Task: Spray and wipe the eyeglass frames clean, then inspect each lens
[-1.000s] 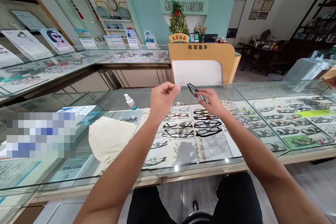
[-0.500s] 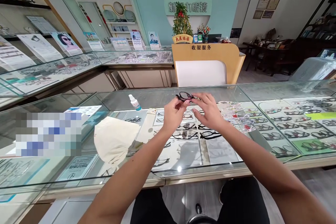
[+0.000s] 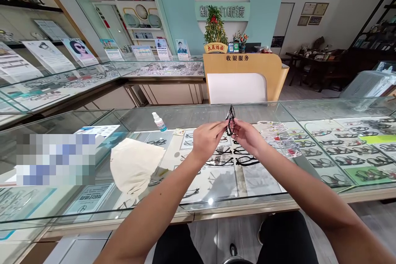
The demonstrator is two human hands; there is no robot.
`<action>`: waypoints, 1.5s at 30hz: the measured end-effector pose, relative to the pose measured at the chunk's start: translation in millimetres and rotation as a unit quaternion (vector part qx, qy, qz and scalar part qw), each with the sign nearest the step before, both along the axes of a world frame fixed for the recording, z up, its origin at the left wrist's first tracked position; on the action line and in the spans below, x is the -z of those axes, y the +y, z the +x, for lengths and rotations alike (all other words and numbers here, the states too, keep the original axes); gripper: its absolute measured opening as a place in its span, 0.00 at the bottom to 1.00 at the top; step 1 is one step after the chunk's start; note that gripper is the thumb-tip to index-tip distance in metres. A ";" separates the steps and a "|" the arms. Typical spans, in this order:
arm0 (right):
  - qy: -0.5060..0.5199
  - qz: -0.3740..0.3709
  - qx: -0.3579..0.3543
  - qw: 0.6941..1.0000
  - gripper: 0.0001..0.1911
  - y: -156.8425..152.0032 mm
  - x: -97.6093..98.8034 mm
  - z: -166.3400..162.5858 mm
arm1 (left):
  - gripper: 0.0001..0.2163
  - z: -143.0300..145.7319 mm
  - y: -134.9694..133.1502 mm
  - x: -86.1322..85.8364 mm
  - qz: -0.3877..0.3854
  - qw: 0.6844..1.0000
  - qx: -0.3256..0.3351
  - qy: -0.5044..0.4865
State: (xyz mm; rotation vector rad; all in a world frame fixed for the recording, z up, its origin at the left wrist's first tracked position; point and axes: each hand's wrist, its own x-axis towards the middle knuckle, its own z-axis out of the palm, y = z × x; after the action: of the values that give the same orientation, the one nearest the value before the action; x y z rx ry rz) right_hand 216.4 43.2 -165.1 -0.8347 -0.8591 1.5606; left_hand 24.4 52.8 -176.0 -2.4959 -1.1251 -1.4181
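Note:
Both hands hold a pair of dark-framed glasses (image 3: 230, 119) above the glass counter (image 3: 185, 117). The glasses stand nearly upright, one lens above the other. My left hand (image 3: 208, 139) pinches them from the left with fingertips together. From the right, my right hand (image 3: 247, 136) grips the same frame, fingers curled. Under the glass below my hands lie rows of dark spectacle frames (image 3: 244, 160) on white trays.
A small spray bottle (image 3: 159, 121) stands on the counter left of my hands. A cream cloth (image 3: 134, 165) lies further left. Clear packaged glasses (image 3: 278, 134) are piled to the right. A wooden cashier desk (image 3: 244, 74) stands behind the counter.
My left hand came in to meet the right and took hold of the glasses. The frame turned from lying sideways to standing nearly upright between both hands.

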 end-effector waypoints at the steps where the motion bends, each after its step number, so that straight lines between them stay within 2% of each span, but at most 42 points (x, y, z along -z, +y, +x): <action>1: 0.009 -0.008 -0.002 1.000 0.17 1.4 0.0 1.0 | 0.14 0.1 0.5 0.0 0.003 1.000 0.004 0.007; 7: -0.021 -0.007 -0.001 1.000 0.14 6.0 1.3 4.4 | 0.13 0.5 3.5 2.5 0.085 0.996 0.018 0.025; 13: 0.092 -0.063 0.001 0.994 0.11 3.1 -2.1 2.0 | 0.12 -0.8 5.3 1.9 0.169 0.985 0.021 0.039; 25: 0.113 -0.064 0.005 0.991 0.09 5.0 -3.2 2.4 | 0.12 0.0 5.0 2.9 0.158 0.986 0.042 0.020; 30: 0.108 -0.061 0.009 0.992 0.09 2.7 -9.2 2.6 | 0.13 2.2 1.9 3.1 0.073 0.994 0.060 -0.062; 34: 0.104 -0.043 0.001 0.994 0.10 2.4 -11.3 4.0 | 0.14 6.2 0.1 1.0 -0.055 0.979 0.065 -0.186; 39: 0.077 -0.019 -0.024 0.997 0.11 3.1 -9.8 4.9 | 0.20 6.5 9.6 -4.9 -0.204 0.900 0.093 -0.375; 45: -0.017 0.037 -0.025 0.999 0.11 3.6 -6.4 6.0 | 0.16 -5.3 30.3 -8.2 -0.332 0.794 0.130 -0.492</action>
State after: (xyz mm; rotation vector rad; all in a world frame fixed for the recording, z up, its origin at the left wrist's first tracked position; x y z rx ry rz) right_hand 222.4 46.8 -158.7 -0.7946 -0.9632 1.5534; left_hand 19.0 83.2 -167.8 -2.2511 -1.6694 -3.0669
